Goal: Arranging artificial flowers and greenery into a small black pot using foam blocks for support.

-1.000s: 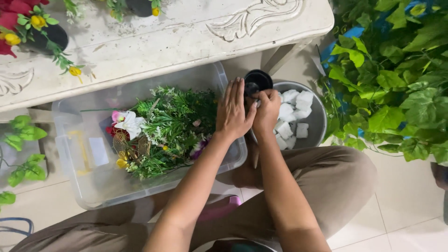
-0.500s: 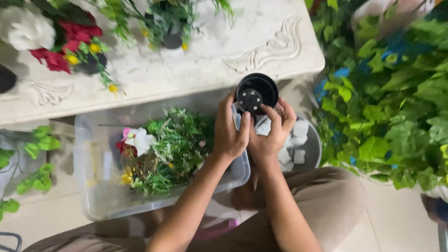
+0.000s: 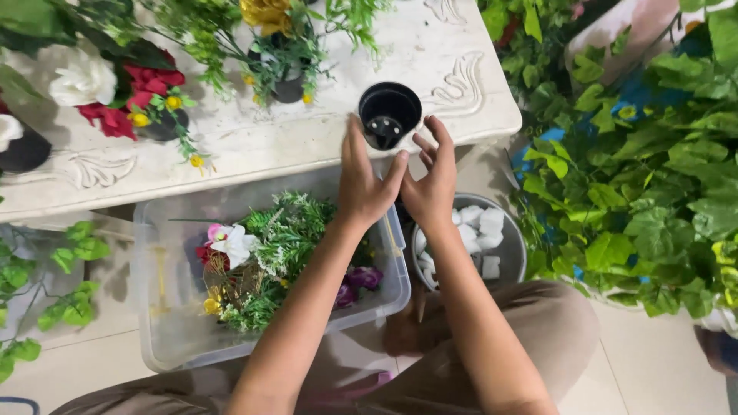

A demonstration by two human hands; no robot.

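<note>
The black pot [image 3: 390, 114] stands upright on the white surface [image 3: 254, 142], near its front edge, mouth up and empty. The left hand [image 3: 365, 180] and right hand [image 3: 430, 180] are just below it — both open, fingers spread, holding nothing; the fingertips sit close to the pot's near rim, and whether any touches it cannot be told.

To set a light pot down well, it seems best to let both hands come away evenly and straight back, so no finger drags the rim and tips it toward the edge. It would probably sit safer a little further in, well apart from the drop.

The pot is small, round and dark, likely thin plastic, with drain holes visible in its bottom. It tapers slightly downward. Behind it on the surface stand other pots of artificial flowers [image 3: 131, 96]. Below the edge, a clear bin [image 3: 165, 307] holds loose greenery and blooms, and beside it a grey bucket [image 3: 513, 246] holds white foam blocks.
</note>
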